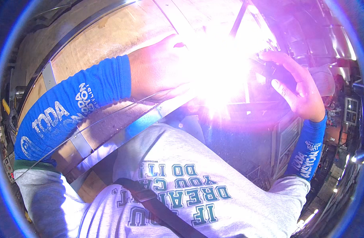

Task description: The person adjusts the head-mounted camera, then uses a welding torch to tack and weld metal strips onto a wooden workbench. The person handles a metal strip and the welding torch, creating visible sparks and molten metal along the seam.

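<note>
A blinding white-violet glare (219, 67) fills the middle of the view and hides whatever lies under it. My left hand (158, 69), in a blue sleeve, rests on a wooden panel (110, 35), its fingertips lost in the glare. A thin metal rod (90, 125) runs from under that palm back along my forearm. On the right side of the glare, my right hand (299, 89) is curled around a dark tool (271, 71) whose tip points into the light.
A shiny metal strip (122, 137) crosses below my left forearm, and a curved metal band (71, 37) edges the panel. Dark metal bars (237, 20) rise at the top. Workshop clutter and small lights (344, 119) crowd the right. My grey sweatshirt and a strap (158, 206) fill the bottom.
</note>
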Motion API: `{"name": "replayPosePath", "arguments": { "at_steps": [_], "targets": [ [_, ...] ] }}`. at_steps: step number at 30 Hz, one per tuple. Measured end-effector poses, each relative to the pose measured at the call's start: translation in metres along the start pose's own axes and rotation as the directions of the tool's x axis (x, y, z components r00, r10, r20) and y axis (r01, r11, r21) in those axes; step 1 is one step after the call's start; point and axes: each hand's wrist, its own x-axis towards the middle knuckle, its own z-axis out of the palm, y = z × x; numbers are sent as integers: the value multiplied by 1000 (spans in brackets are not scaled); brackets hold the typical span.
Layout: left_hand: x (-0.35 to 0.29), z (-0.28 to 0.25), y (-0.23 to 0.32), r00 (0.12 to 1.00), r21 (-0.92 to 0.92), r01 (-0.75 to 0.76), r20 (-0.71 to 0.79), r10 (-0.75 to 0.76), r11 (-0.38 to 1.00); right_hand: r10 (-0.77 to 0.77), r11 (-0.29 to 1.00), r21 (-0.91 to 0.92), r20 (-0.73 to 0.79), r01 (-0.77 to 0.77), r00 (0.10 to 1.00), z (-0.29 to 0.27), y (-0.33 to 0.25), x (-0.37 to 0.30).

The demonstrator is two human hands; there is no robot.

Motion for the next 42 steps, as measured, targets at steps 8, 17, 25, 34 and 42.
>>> {"name": "replayPosePath", "arguments": {
  "at_steps": [8, 17, 25, 34, 42],
  "targets": [
    [2, -4, 4, 999, -9, 38, 3, -38, 999, 82, 981, 184, -72, -68, 994, 2, 8, -2],
    [10, -13, 13, 997, 11, 45, 67, -45, 999, 136, 964, 240, -58, -118, 989, 3, 11, -14],
    [7, -12, 13, 998, -6, 46, 50, -45, 999, 55, 984, 173, -61, -44, 997, 4, 7, -9],
    [18, -23, 14, 997, -31, -22, 73, 25, 999, -168, 985, 25, -53, 169, 984, -7, 9, -8],
    [26, -30, 20, 990, -62, 42, 137, -33, 997, -212, 977, -44, -138, 208, 967, -2, 18, -15]
  ]
}}
